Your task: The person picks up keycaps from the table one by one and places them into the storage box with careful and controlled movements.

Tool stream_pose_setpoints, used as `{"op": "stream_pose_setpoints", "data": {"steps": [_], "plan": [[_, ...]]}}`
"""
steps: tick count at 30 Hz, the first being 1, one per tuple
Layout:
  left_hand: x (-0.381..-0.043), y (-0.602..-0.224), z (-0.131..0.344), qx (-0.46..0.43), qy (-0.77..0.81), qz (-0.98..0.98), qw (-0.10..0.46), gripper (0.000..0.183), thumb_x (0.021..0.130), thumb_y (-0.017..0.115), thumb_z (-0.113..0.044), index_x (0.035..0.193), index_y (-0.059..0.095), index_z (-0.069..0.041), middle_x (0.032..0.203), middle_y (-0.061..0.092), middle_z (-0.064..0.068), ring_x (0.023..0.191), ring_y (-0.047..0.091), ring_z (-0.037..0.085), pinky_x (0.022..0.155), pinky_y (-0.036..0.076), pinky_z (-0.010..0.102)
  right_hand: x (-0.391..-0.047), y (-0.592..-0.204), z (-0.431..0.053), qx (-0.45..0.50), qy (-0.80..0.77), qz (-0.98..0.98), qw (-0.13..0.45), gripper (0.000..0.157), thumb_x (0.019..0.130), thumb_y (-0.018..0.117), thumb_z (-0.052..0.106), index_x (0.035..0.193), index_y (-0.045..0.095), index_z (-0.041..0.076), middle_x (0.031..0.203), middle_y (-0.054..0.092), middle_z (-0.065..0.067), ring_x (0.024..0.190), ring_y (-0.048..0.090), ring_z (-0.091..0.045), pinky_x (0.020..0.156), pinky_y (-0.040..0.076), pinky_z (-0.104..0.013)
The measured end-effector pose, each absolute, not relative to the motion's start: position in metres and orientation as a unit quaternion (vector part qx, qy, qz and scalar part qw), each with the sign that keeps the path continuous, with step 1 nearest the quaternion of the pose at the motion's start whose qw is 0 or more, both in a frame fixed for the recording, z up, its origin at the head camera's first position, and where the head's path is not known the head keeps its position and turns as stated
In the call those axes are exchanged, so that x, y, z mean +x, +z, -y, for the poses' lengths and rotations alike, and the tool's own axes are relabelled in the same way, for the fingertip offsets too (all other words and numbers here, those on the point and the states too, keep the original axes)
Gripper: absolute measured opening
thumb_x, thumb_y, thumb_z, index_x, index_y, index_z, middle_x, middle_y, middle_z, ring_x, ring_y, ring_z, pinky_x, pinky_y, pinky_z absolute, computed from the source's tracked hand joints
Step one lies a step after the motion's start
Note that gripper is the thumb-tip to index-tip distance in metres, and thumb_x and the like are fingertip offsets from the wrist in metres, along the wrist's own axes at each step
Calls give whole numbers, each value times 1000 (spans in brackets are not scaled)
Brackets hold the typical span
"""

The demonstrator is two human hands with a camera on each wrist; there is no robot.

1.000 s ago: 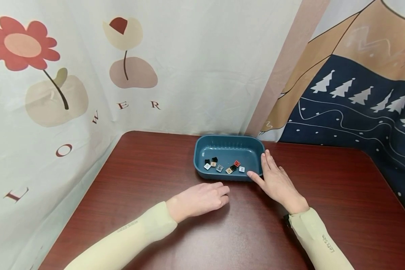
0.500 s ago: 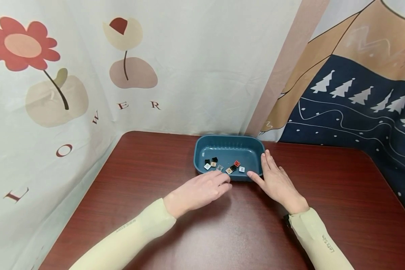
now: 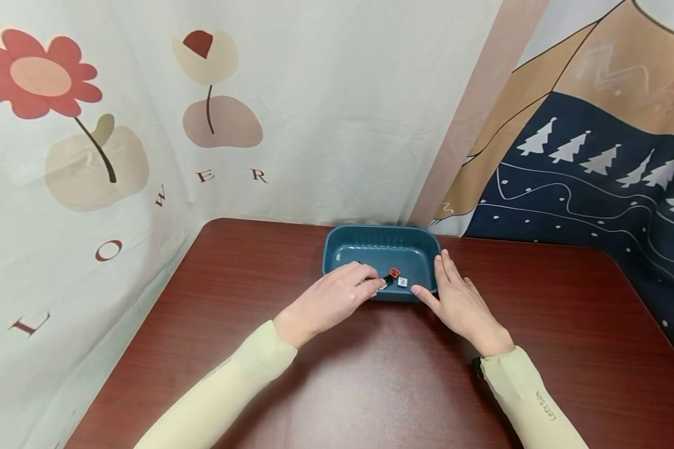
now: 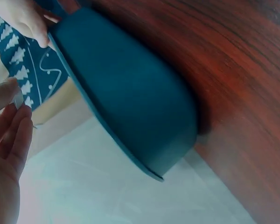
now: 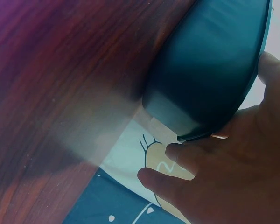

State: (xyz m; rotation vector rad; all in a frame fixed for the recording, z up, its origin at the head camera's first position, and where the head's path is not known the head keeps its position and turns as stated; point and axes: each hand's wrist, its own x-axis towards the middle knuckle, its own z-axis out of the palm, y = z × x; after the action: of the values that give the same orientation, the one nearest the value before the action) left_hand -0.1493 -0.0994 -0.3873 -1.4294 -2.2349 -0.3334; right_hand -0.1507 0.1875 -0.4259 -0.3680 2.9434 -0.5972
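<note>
A blue plastic tray (image 3: 382, 236) stands on the table and holds small square pieces that look like keycaps. My left hand (image 3: 328, 296) reaches over its front rim. In the left wrist view, the thumb and fingers pinch a small pale square piece (image 4: 18, 99). A red piece (image 3: 394, 272), a black piece (image 3: 389, 280) and a white piece (image 3: 402, 282) lie to the right of the fingertips. The left hand covers the tray's left front part. My right hand (image 3: 463, 305) rests against the tray's right corner, thumb at the front rim and fingers straight along the side.
The reddish-brown wooden table (image 3: 247, 268) extends around the tray. Behind it hangs a pale curtain (image 3: 337, 125) with printed flowers and letters. A dark blue cloth (image 3: 584, 181) with white trees hangs at the right.
My left hand has moved forward from the table in front of the tray to over its front rim, and now pinches a small piece. The right hand stays in place.
</note>
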Motion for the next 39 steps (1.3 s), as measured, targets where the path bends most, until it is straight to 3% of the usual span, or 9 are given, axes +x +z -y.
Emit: {"op": "stream_pose_setpoints", "data": {"steps": [13, 18, 26, 33, 39], "plan": [[-173, -398, 94, -448, -174, 849, 220, 22, 94, 73, 0, 116, 70, -1, 110, 63, 6, 98, 60, 19, 91, 50, 25, -151, -425, -188, -121, -200, -971, 60, 107, 100, 39, 74, 161, 12, -9, 170, 3, -26, 156, 13, -45, 115, 21, -72], [-180, -402, 88, -407, -156, 880, 187, 21, 95, 73, -3, 116, 72, -2, 107, 62, 6, 91, 59, 19, 84, 51, 25, -150, -424, -188, -121, -200, -971, 60, 105, 101, 40, 72, 161, 12, -9, 170, 3, -25, 156, 12, -45, 115, 21, -72], [-195, -405, 73, -350, -145, 917, 120, 18, 97, 73, -8, 114, 74, -3, 105, 67, 9, 93, 68, 21, 84, 57, 32, -149, -424, -187, -127, -198, -971, 45, 102, 102, 42, 69, 160, 15, -12, 169, 8, -28, 155, 15, -45, 114, 25, -71], [-204, -410, 67, -334, -131, 928, 99, 14, 95, 76, -8, 109, 77, -5, 102, 71, 8, 91, 71, 21, 83, 58, 37, -150, -425, -187, -125, -198, -971, 58, 104, 101, 40, 72, 161, 13, -10, 170, 4, -25, 156, 13, -45, 115, 23, -71], [-210, -413, 61, -306, -128, 942, 59, 14, 96, 75, -10, 109, 79, -7, 103, 71, 7, 92, 70, 20, 83, 57, 36, -150, -426, -187, -124, -201, -970, 57, 105, 101, 40, 72, 161, 13, -10, 170, 4, -25, 156, 13, -45, 115, 23, -71]]}}
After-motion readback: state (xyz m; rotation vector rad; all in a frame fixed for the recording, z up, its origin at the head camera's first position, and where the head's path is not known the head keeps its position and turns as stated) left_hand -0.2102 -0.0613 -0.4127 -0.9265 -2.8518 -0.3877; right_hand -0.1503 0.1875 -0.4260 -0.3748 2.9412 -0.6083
